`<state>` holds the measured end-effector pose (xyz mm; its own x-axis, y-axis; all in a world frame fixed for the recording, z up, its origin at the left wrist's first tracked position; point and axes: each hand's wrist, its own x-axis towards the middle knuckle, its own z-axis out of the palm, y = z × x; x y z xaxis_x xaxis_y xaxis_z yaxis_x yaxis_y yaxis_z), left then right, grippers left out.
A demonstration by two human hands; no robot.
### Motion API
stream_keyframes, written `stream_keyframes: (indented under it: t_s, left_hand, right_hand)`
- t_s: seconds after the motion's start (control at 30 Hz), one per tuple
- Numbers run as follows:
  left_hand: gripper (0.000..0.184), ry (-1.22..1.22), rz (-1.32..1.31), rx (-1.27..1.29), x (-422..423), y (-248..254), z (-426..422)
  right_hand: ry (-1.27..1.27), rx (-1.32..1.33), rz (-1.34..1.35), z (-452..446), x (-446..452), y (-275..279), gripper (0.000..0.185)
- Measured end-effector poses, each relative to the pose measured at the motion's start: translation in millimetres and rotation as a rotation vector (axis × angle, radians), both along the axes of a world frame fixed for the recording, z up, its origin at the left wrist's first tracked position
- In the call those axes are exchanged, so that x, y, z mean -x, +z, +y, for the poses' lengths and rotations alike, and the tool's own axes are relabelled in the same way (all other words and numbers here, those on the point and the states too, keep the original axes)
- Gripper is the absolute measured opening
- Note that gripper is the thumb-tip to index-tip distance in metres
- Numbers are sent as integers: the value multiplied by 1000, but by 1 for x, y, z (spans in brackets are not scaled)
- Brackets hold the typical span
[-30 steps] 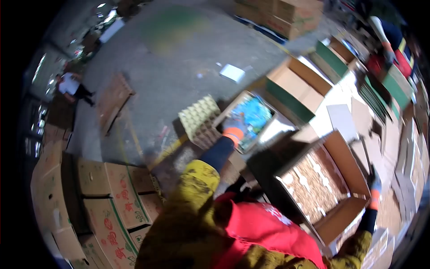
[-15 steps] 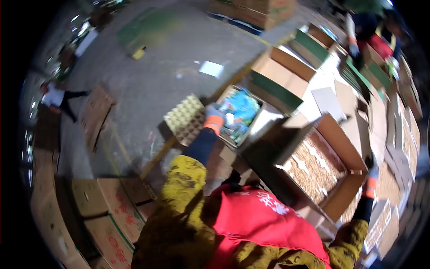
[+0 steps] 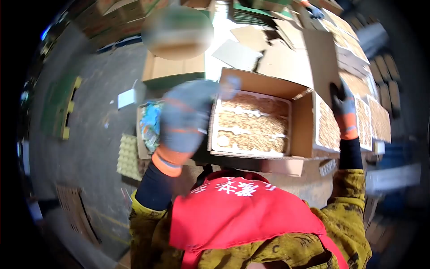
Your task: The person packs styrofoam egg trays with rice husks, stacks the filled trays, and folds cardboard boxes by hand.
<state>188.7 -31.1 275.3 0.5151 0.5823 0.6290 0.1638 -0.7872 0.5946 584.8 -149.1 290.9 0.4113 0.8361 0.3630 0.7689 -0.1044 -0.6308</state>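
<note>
My left hand (image 3: 186, 114), in a grey glove with an orange cuff, is over the left edge of an open cardboard box (image 3: 302, 127). Motion smears its fingers, so I cannot tell whether they hold anything. Inside the box lies a white-edged tray with straw-coloured, shredded-looking filling (image 3: 251, 119). To the right of the box is my right hand (image 3: 344, 107), gloved the same way, its dark fingers apart beside a raised brown cardboard sheet (image 3: 320, 60). Partly hidden behind my left hand is a small box of blue and green wrappers (image 3: 151, 123).
A green-sided carton (image 3: 172, 74) stands beyond my left hand. Flat cardboard pieces (image 3: 286, 62) lie past the box. More filled trays (image 3: 380, 119) line the right. An egg-tray-like sheet (image 3: 127, 157) is at lower left. Another person's gloved hand (image 3: 316, 12) shows at the top.
The view has swung to the right, so the box now sits near the middle. My left hand has moved from the box of wrappers to the straw-filled box's left edge.
</note>
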Motion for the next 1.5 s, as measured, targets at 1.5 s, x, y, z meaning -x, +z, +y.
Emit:
stream_keyframes:
  t_s: [1.5]
  left_hand:
    - [56,584,-441,899,159,-273,293]
  right_hand:
    - [121,-303,1318,232,76,-162,44]
